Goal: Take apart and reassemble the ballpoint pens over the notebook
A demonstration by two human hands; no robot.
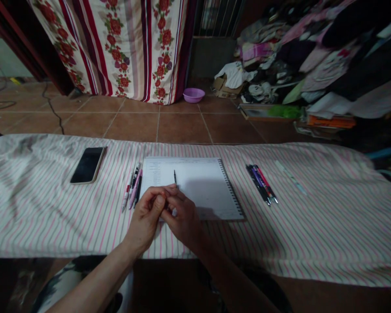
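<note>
Both my hands meet over the near edge of a white spiral notebook [202, 182] lying on a striped cloth. My left hand [145, 219] is curled, its fingertips pressed against those of my right hand [182, 217]. Together they grip a thin dark pen [175, 177] whose tip sticks up over the page. Which hand holds most of it is hidden by the fingers. Several pens [132, 188] lie just left of the notebook, beside my left hand. Another bunch of dark, purple and red pens [261, 183] lies to the right of the notebook.
A black phone [87, 164] lies face up at the left on the striped table cover [313, 217]. A pale pen [291, 177] rests further right. Beyond the table are tiled floor, a purple bowl [193, 94], a floral curtain and a heap of clothes [306, 52].
</note>
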